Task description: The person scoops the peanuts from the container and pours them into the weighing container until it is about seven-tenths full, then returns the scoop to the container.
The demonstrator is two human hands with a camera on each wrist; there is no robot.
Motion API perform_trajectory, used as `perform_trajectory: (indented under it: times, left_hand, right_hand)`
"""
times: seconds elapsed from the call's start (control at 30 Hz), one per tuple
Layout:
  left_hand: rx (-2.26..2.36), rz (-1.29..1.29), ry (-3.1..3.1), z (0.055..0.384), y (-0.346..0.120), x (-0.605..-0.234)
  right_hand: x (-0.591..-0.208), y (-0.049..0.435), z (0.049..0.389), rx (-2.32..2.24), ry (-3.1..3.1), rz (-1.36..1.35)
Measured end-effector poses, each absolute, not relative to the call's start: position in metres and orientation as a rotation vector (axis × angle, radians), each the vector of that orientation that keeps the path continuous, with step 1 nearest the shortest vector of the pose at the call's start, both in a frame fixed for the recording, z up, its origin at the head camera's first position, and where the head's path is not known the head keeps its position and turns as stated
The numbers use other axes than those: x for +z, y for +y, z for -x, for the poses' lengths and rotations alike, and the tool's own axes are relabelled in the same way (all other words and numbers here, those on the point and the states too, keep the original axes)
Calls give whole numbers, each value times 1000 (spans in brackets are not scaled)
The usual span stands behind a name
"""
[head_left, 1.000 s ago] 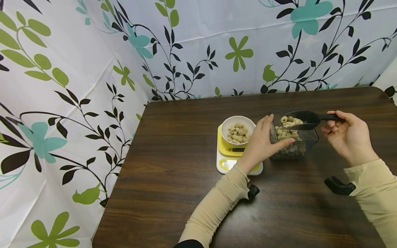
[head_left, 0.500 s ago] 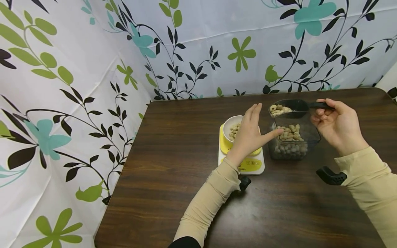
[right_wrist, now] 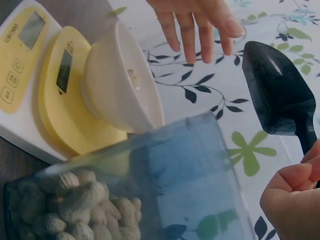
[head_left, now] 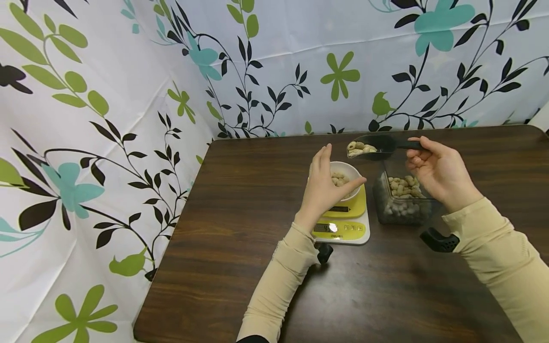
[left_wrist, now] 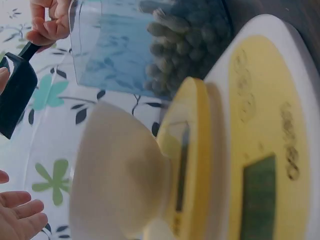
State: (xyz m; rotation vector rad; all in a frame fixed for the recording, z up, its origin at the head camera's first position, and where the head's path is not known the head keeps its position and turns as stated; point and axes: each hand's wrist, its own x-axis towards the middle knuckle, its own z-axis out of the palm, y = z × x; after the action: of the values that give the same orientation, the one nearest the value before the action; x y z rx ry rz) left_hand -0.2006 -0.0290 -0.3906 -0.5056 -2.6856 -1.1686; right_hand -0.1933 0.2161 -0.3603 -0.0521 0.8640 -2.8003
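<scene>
My right hand point(head_left: 442, 174) grips the handle of a black scoop point(head_left: 383, 144), which carries several peanuts in the shell point(head_left: 360, 148). The scoop hangs in the air above the clear bin's back left corner, just right of the white bowl point(head_left: 345, 167). Beside that bowl my left hand point(head_left: 323, 183) holds nothing; its fingers are straight and the thumb is spread, covering part of the bowl from the head camera. More peanuts lie inside the bowl, which stands on a yellow and white kitchen scale point(head_left: 362, 231). Digits on the scale's display are too small to read surely.
A clear plastic bin point(head_left: 388, 216) partly filled with peanuts in the shell stands right of the scale on the dark wooden table point(head_left: 240, 190). Behind the table hangs a white curtain point(head_left: 274, 43) printed with leaves and flowers.
The right hand has moved the loaded scoop up and left, from over the bin toward the bowl. The left hand has left the bin's side and shifted left to the bowl.
</scene>
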Motion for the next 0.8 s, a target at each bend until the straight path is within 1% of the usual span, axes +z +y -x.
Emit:
perform_trajectory:
  times: [0.2, 0.37, 0.8]
  left_hand:
    - [-1190, 428, -2708, 197, -40, -408]
    - [-1125, 415, -2778, 197, -39, -421]
    - [-1042, 420, -2849, 198, -40, -433]
  right_hand:
    - [-367, 210, 196, -2653, 1042, -19]
    - [-375, 211, 196, -2562, 1120, -28]
    - [-380, 204, 202, -2378, 1482, 26]
